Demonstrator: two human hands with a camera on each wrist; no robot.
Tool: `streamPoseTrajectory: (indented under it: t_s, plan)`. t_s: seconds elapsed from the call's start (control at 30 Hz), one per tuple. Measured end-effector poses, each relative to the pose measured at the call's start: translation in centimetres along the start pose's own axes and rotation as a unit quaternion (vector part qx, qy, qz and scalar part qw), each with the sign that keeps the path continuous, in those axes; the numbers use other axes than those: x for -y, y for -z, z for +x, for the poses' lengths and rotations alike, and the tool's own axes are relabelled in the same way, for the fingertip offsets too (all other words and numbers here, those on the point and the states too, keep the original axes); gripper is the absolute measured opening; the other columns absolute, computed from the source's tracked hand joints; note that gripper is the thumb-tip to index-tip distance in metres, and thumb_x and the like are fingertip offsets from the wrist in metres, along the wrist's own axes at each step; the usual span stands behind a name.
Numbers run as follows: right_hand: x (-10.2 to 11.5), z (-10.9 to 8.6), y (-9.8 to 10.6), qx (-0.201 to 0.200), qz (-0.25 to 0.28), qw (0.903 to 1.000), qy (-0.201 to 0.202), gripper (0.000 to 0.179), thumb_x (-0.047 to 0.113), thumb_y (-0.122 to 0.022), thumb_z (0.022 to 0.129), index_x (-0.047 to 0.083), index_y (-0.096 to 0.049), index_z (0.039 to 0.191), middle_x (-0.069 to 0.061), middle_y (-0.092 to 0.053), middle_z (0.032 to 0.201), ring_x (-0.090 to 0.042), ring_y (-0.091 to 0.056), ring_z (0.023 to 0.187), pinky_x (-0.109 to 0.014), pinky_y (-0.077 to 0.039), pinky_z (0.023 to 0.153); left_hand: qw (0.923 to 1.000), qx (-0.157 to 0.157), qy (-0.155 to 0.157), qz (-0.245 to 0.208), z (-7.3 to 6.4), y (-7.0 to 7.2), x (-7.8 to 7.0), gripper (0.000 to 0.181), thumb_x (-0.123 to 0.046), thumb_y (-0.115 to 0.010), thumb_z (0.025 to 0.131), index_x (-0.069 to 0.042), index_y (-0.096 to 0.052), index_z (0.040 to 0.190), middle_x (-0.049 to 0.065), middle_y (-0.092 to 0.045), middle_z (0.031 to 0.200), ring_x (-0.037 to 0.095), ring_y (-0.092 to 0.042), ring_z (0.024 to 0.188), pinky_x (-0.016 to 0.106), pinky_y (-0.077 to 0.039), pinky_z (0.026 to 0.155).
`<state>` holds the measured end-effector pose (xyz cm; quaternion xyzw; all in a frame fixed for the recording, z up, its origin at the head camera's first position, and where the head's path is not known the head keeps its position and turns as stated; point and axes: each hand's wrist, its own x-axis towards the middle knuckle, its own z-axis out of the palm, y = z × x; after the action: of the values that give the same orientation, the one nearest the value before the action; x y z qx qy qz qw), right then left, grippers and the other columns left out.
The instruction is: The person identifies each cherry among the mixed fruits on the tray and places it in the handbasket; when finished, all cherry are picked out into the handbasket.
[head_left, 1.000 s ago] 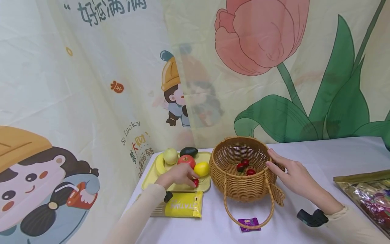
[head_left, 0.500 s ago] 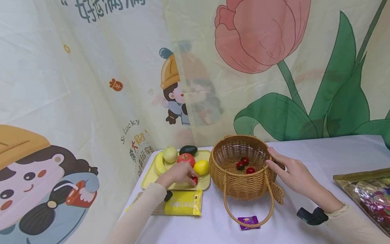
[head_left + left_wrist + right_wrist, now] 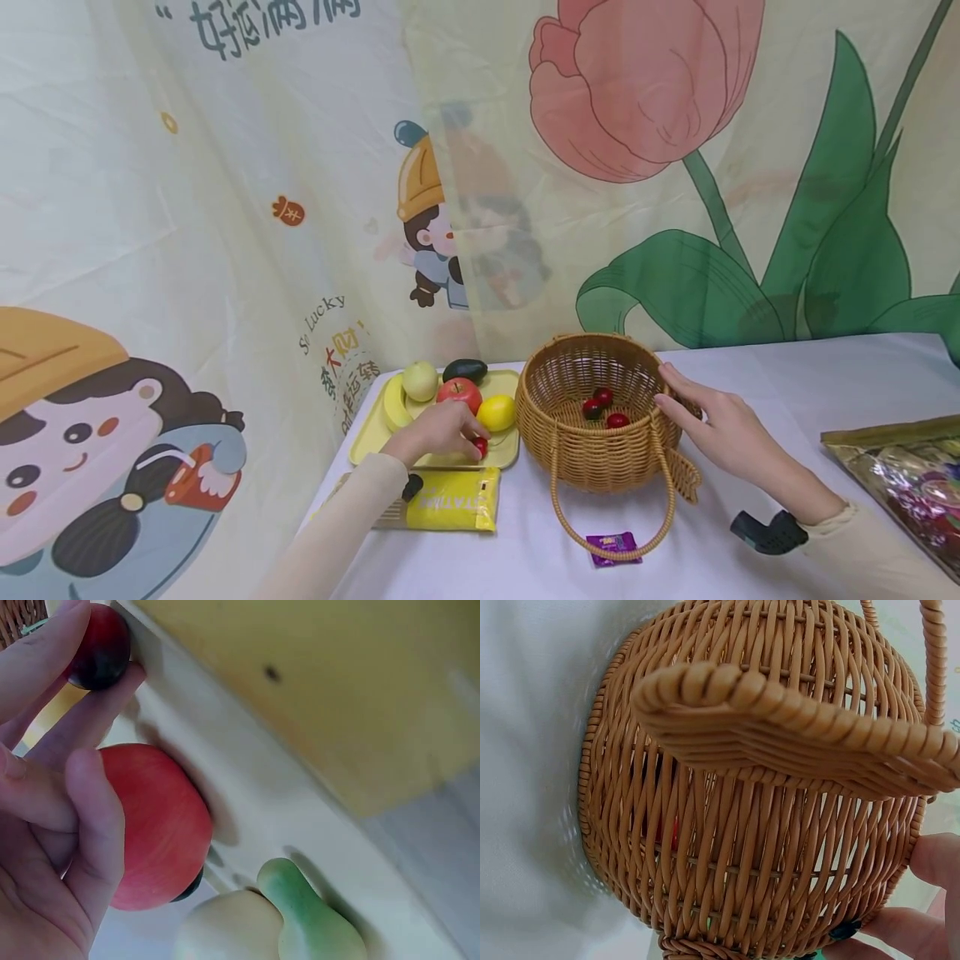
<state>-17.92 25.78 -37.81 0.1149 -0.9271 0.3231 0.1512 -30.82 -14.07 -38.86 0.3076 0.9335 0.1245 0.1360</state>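
In the head view my left hand [image 3: 442, 429] is over the front of the yellow tray [image 3: 360, 448], pinching a dark red cherry [image 3: 101, 649] between thumb and fingers. Just beyond it on the tray are a red apple [image 3: 459, 393] and a lemon [image 3: 497, 412]. My right hand [image 3: 720, 425] holds the right rim of the wicker basket [image 3: 592, 458], its thumb and fingertips at the edge. Several cherries [image 3: 618, 422] lie inside. The basket's looped handle [image 3: 557, 508] hangs down at the front.
A banana [image 3: 394, 404], a pale round fruit [image 3: 420, 382] and a dark avocado [image 3: 465, 371] sit at the tray's back. Before the tray lies a yellow packet [image 3: 453, 502]. A purple sachet [image 3: 613, 546] is under the handle. A shiny bag [image 3: 907, 483] lies far right.
The left hand stays at the tray's front with the cherry, its fingers barely shifting. The right hand and the basket keep their place; the head view moves only slightly.
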Motion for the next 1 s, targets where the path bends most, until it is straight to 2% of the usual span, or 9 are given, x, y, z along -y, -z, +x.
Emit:
streamPoseTrajectory:
  t_s: [0.17, 0.27, 0.37, 0.5, 0.7, 0.9, 1.0]
  plan:
    - [0.0, 0.0, -0.1, 0.001, -0.001, 1.0000, -0.001, 0.064, 0.040, -0.051, 0.108, 0.000, -0.038, 0.155, -0.027, -0.041, 0.157, -0.055, -0.046, 0.137, -0.069, -0.043, 0.103, 0.9999, 0.001, -0.016, -0.004, -0.2, 0.5, 0.0, 0.029, -0.022, -0.088, 0.081, -0.019, -0.082, 0.110, -0.007, -0.081, 0.100, 0.004, -0.070, 0.089, 0.028, -0.057, 0.088]
    - [0.0, 0.0, -0.1, 0.001, -0.001, 1.0000, -0.002, 0.064, 0.041, -0.051, 0.108, 0.000, -0.039, 0.155, -0.027, -0.041, 0.157, -0.055, -0.046, 0.137, -0.068, -0.044, 0.102, 0.9995, 0.005, -0.030, -0.005, -0.4, 1.3, -0.3, 0.030, -0.020, -0.088, 0.081, -0.015, -0.082, 0.110, -0.004, -0.081, 0.100, 0.007, -0.071, 0.090, 0.027, -0.057, 0.086]
    - [0.0, -0.1, -0.1, 0.001, 0.000, 1.0000, -0.003, 0.064, 0.041, -0.051, 0.108, 0.000, -0.039, 0.155, -0.027, -0.041, 0.157, -0.054, -0.046, 0.137, -0.068, -0.044, 0.103, 0.9992, 0.009, -0.032, -0.023, -0.7, 2.5, -0.8, 0.030, -0.019, -0.088, 0.081, -0.013, -0.082, 0.110, -0.001, -0.081, 0.099, 0.010, -0.073, 0.092, 0.030, -0.058, 0.087]
    - [0.0, 0.0, 0.0, 0.000, 0.001, 1.0000, -0.002, 0.063, 0.041, -0.051, 0.108, 0.001, -0.039, 0.155, -0.026, -0.041, 0.158, -0.054, -0.046, 0.138, -0.069, -0.043, 0.103, 0.9991, 0.011, -0.029, -0.031, -0.9, 4.4, -1.6, 0.030, -0.018, -0.087, 0.082, -0.013, -0.082, 0.110, 0.000, -0.081, 0.100, 0.011, -0.074, 0.092, 0.032, -0.059, 0.088]
    - [-0.1, 0.0, -0.2, -0.001, 0.002, 1.0000, 0.001, 0.063, 0.040, -0.051, 0.108, 0.001, -0.040, 0.155, -0.026, -0.041, 0.157, -0.053, -0.047, 0.137, -0.068, -0.044, 0.103, 0.9993, 0.016, -0.033, -0.003, -1.1, 7.9, -3.1, 0.031, -0.016, -0.086, 0.083, -0.013, -0.080, 0.114, 0.000, -0.081, 0.105, 0.012, -0.075, 0.096, 0.029, -0.058, 0.089]
    - [-0.1, 0.0, -0.1, -0.003, 0.004, 1.0000, -0.001, 0.063, 0.040, -0.051, 0.108, 0.001, -0.039, 0.155, -0.025, -0.041, 0.158, -0.053, -0.047, 0.137, -0.068, -0.044, 0.103, 0.9961, 0.014, -0.084, 0.023, -0.1, 11.0, -5.4, 0.031, -0.012, -0.084, 0.085, -0.010, -0.079, 0.116, 0.005, -0.081, 0.107, 0.018, -0.077, 0.099, 0.026, -0.060, 0.087]
    - [-0.1, 0.0, -0.1, -0.004, 0.004, 1.0000, 0.000, 0.063, 0.040, -0.051, 0.108, 0.001, -0.039, 0.155, -0.026, -0.041, 0.157, -0.054, -0.047, 0.137, -0.068, -0.044, 0.103, 0.9954, 0.020, -0.090, 0.027, 0.7, 12.1, -6.8, 0.030, -0.014, -0.085, 0.085, -0.011, -0.080, 0.114, 0.004, -0.081, 0.104, 0.017, -0.077, 0.101, 0.026, -0.060, 0.088]
